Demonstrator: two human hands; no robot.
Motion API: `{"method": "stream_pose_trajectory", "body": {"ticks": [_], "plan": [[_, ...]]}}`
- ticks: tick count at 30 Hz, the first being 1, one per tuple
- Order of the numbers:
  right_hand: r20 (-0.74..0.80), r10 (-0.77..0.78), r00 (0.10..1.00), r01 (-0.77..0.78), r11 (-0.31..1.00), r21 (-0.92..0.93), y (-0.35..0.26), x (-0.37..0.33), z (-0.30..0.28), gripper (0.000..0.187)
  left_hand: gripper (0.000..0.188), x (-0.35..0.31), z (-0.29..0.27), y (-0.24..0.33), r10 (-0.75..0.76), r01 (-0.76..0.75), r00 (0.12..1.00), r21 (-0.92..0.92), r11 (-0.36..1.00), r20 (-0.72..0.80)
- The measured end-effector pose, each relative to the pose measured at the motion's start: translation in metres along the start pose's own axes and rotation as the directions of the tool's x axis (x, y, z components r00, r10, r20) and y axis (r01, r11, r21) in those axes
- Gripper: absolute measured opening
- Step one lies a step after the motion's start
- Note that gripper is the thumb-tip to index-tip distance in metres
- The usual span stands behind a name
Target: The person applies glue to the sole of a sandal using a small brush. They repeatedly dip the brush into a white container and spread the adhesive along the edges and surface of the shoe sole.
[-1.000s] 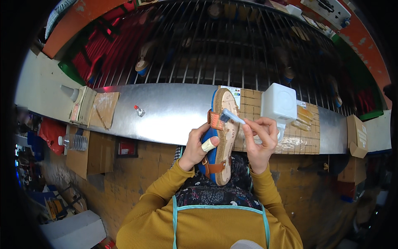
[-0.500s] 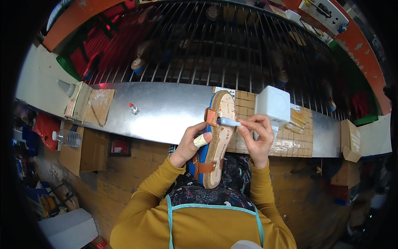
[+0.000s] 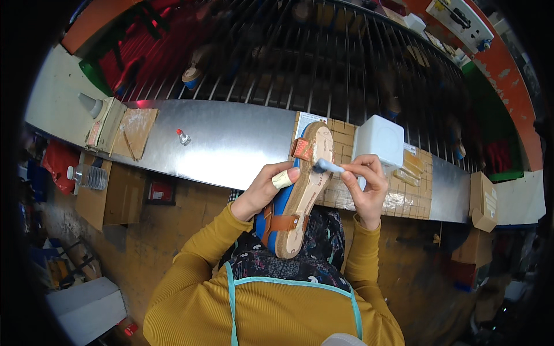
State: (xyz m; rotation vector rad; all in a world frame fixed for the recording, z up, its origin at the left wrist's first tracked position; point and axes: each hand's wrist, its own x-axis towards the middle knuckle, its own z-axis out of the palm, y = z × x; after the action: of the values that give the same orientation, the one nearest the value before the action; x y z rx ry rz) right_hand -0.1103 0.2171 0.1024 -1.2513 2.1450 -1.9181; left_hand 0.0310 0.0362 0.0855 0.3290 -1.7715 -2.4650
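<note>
My left hand (image 3: 261, 189), its thumb wrapped in pale tape, grips the side of a sandal (image 3: 306, 196) with brown straps, a cork edge and a beige printed sole face turned up. A blue form (image 3: 282, 199) shows along its left side. The sandal stands lengthwise, one end over my patterned apron and the other over the bench. Between the fingers of my right hand (image 3: 369, 184) is a small brush (image 3: 331, 166) with a pale blue handle. Its dark tip touches the sole face just below the upper strap (image 3: 302, 149).
A white square container (image 3: 380, 141) stands on a cardboard sheet (image 3: 340, 195) just beyond my right hand. On the metal bench (image 3: 231, 138) sits a small red-capped bottle (image 3: 183, 137). Behind runs a rack of metal bars (image 3: 259, 86) carrying more shoes. A clear bottle (image 3: 90, 177) is at left.
The brush tip has shifted from beside the upper strap to lower on the sole face. The sandal's far end has tilted slightly to the right, with my left hand still holding it.
</note>
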Motion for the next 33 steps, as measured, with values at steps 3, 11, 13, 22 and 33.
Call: {"method": "stream_pose_trajectory", "body": {"ticks": [3, 11, 13, 22, 33], "plan": [[-0.033, 0.016, 0.999, -0.019, 0.996, -0.086, -0.004, -0.003, 0.001, 0.013, 0.061, -0.001, 0.003, -0.002, 0.000, -0.001, 0.999, -0.011, 1.000, -0.035], [-0.118, 0.012, 0.993, -0.048, 0.948, -0.314, -0.018, -0.013, 0.005, 0.013, 0.068, 0.002, -0.003, -0.011, 0.110, -0.076, 0.987, 0.265, 0.961, -0.117], [-0.131, -0.058, 0.990, -0.002, 0.910, -0.415, -0.023, -0.015, 0.008, 0.012, 0.068, 0.002, -0.004, -0.011, 0.114, -0.072, 0.985, 0.296, 0.953, -0.128], [-0.170, 0.050, 0.984, -0.057, 0.998, -0.033, -0.003, -0.017, 0.018, 0.018, 0.060, 0.003, -0.003, -0.004, 0.016, -0.008, 0.998, 0.125, 0.992, -0.061], [-0.065, -0.072, 0.995, 0.065, 0.992, -0.110, 0.012, -0.003, -0.001, 0.016, 0.059, 0.007, -0.001, -0.001, -0.107, 0.107, 0.994, 0.015, 0.994, 0.036]]}}
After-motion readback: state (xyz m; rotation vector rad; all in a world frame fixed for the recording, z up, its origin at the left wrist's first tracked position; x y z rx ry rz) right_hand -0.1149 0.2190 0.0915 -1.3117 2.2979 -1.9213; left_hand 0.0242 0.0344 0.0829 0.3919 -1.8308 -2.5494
